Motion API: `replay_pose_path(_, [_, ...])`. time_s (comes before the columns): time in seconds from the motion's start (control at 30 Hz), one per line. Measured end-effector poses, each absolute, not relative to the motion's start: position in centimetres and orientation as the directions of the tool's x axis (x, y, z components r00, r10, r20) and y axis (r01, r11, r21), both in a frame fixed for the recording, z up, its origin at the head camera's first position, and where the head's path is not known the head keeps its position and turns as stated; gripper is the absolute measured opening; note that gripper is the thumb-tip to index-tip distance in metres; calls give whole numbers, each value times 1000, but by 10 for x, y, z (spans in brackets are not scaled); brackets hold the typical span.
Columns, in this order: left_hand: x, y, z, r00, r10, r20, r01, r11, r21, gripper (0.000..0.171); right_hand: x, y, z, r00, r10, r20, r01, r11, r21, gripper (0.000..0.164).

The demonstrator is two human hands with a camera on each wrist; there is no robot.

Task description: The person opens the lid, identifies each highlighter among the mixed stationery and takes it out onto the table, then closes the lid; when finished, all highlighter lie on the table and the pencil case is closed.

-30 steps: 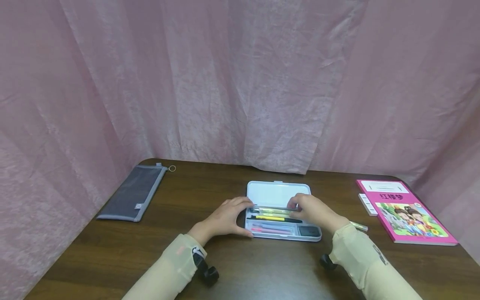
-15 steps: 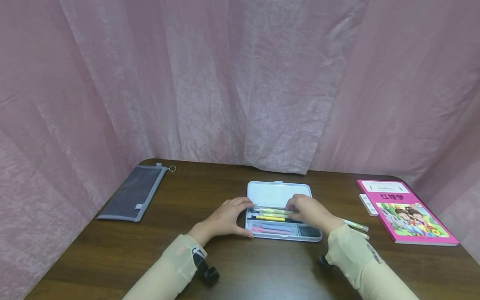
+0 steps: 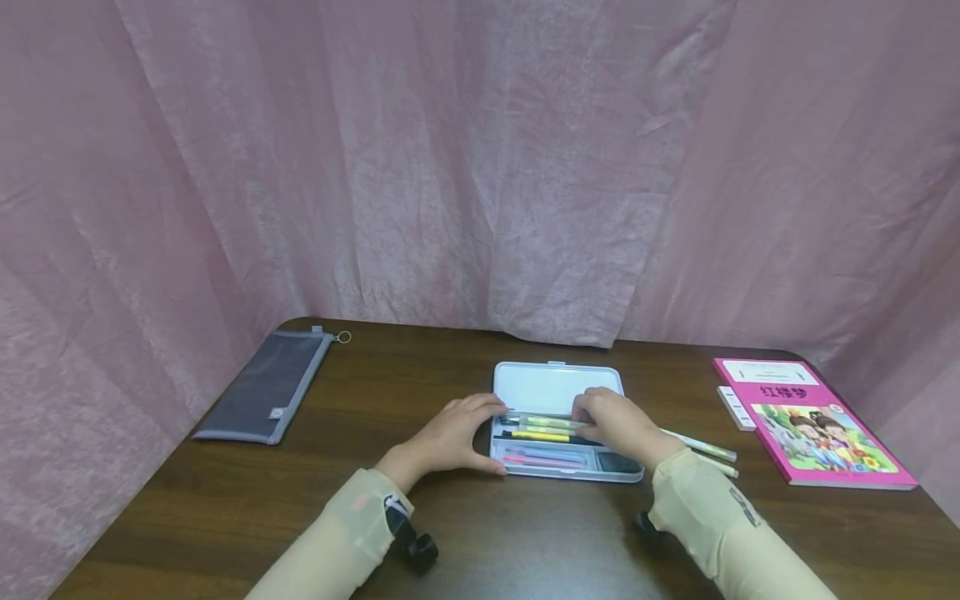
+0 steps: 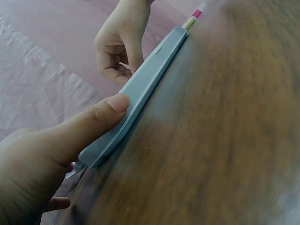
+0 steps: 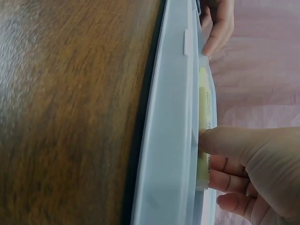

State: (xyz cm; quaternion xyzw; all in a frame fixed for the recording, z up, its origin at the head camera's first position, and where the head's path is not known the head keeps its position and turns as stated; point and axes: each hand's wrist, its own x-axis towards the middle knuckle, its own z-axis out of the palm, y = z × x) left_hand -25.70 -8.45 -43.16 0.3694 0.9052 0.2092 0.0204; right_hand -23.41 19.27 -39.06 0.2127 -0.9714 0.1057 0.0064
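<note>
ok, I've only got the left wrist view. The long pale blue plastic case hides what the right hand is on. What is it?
Observer: Right wrist view shows it: the right hand pinches a slim pale yellow pen with dark lettering.
Operator: And the lid of that case? Can't see it from here.
Observer: Open. In the head view the flat pale blue lid lies on the case's far side, toward the draped pink fabric curtain.
</note>
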Motion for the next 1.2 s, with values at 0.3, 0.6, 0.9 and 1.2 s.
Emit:
replay_pose_path(0.3, [-257,-85,-432,-722,680,127,668,638,382,87,-232,194,-386,-910,-410,68,-415,887,-205,9])
replay_pose_path(0.6, [-257,-84,-432,-724,677,129,666,638,387,87,-229,200,-372,-902,-422,86,-431,878,-209,10])
replay_pose_path(0.9, [-258,-83,-432,-726,678,118,662,642,386,88,-220,210,-351,-899,-434,67,-437,870,-228,9])
replay_pose_path(1.2, [-259,-84,-435,-728,675,117,660,647,382,88,-210,222,-333,-894,-438,92,-448,878,-171,9])
